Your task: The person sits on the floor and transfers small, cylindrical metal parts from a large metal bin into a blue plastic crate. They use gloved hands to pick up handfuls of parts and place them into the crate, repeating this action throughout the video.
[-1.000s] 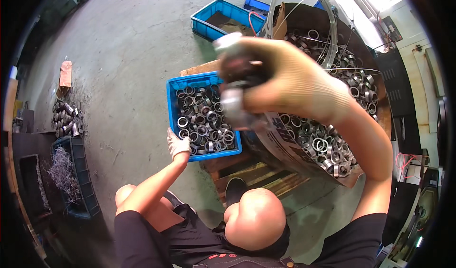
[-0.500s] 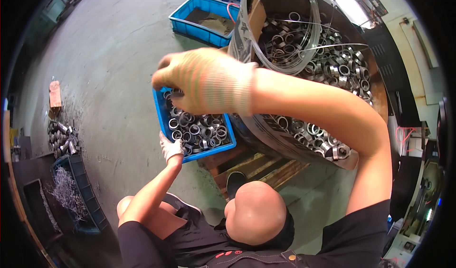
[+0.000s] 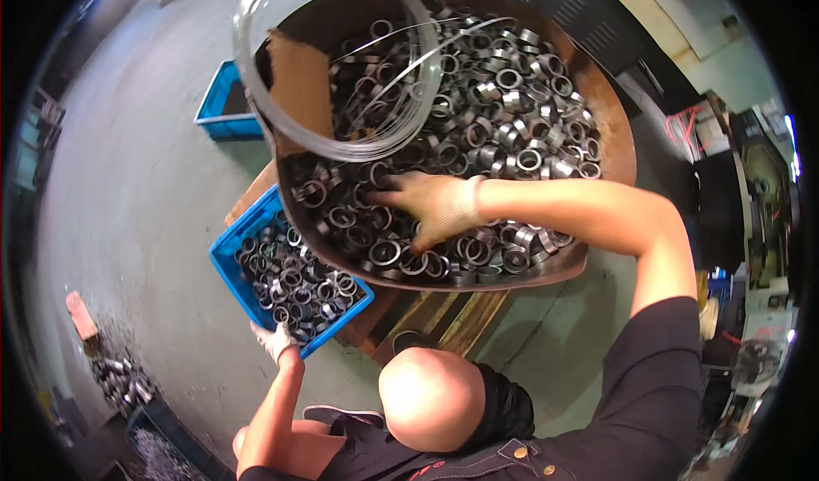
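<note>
Fingers (image 3: 390, 198) of the gloved right hand (image 3: 437, 206) are spread and unclenched, thumb well apart from the rest; their tips are down among the metal rings (image 3: 512, 101) heaped in the large brown bin (image 3: 618, 140), and contact with several rings is evident; whether any single ring is grasped cannot be told. Gloved left hand (image 3: 277, 342) is at the near left corner of a blue crate (image 3: 339, 323), touching its wall and rim; how firmly its fingers are clenched there cannot be determined.

Rings lie in two places: a broad, loose heap in the bin, turned every way, and a smaller load in the blue crate, which sits just beside the bin on its left, tilted in line to the viewer. A coil of clear tubing (image 3: 367, 150) lies over the left part of the heap; a cardboard piece (image 3: 303, 89) stands upright within the bin's left side, partly behind the coil; wooden pallet slats (image 3: 465, 323) show below the bin's near edge; a second blue crate (image 3: 230, 127) stands on the grey floor (image 3: 153, 182) beyond the first; small metal parts (image 3: 124, 383) lie piled at lower left, near a reddish block (image 3: 81, 315).
</note>
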Motion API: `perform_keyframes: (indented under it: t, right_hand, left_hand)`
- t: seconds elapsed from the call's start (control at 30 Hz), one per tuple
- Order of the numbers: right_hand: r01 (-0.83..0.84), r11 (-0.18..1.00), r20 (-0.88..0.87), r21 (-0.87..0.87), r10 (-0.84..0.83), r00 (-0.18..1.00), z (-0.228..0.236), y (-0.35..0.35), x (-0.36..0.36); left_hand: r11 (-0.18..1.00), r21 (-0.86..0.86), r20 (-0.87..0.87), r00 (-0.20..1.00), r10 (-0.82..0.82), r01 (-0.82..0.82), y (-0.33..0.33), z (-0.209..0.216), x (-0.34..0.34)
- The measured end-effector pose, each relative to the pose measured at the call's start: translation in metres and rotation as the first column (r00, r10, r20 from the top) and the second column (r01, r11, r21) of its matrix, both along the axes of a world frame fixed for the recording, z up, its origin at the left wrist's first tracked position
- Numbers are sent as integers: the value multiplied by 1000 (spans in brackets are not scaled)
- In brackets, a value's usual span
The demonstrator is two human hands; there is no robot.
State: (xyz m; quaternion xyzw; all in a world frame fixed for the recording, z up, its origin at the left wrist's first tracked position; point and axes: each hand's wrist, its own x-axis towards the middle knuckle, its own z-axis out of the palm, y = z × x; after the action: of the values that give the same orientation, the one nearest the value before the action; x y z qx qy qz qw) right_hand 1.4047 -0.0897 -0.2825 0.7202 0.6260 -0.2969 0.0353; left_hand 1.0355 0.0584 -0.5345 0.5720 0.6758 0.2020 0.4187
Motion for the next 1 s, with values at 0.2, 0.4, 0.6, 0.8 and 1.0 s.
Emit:
perform_keyframes:
  t: [0.2, 0.4, 0.6, 0.8, 1.0]
  right_hand:
    - [-320, 947, 206, 20, 310, 928, -21, 49, 9]
    - [-506, 842, 224, 189, 464, 857, -30, 43, 5]
    - [-469, 882, 167, -45, 470, 867, -26, 60, 3]
    - [-421, 907, 192, -4, 414, 890, -22, 60, -14]
    - [-386, 918, 48, -90, 391, 919, -22, 35, -14]
  left_hand:
    - [997, -56, 118, 991, 68, -62, -1, 15, 10]
    - [997, -57, 96, 993, 64, -58, 0, 15, 2]
    - [998, -31, 44, 997, 56, -54, -9, 24, 19]
    - [994, -75, 145, 986, 85, -75, -1, 16, 8]
    - [996, -80, 76, 996, 50, -44, -6, 20, 11]
